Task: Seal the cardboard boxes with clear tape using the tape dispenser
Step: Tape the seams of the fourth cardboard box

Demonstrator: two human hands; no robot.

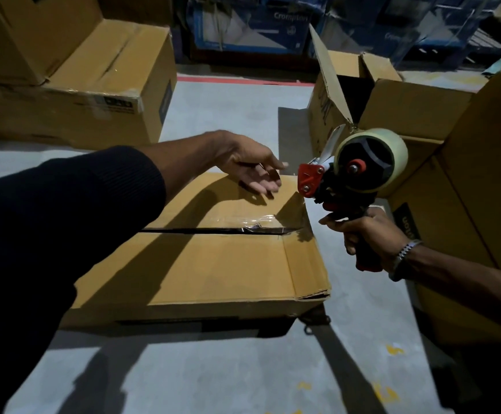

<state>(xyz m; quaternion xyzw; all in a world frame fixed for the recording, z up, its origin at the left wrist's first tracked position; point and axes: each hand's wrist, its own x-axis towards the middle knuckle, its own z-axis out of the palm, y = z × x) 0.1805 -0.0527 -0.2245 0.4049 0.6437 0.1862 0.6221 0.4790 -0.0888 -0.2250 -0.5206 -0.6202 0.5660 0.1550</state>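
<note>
The left hand hovers open above the flat brown cardboard box; just beside it, the right hand grips the red-and-black tape dispenser.

We look down at a closed cardboard box on a grey floor. Its two top flaps meet at a dark seam, with crumpled clear tape near the right end. Our left hand, fingers relaxed, hovers over the box's far right corner. Our right hand grips the handle of a red and black tape dispenser, held off the box's right edge. An open box stands far right.
</note>
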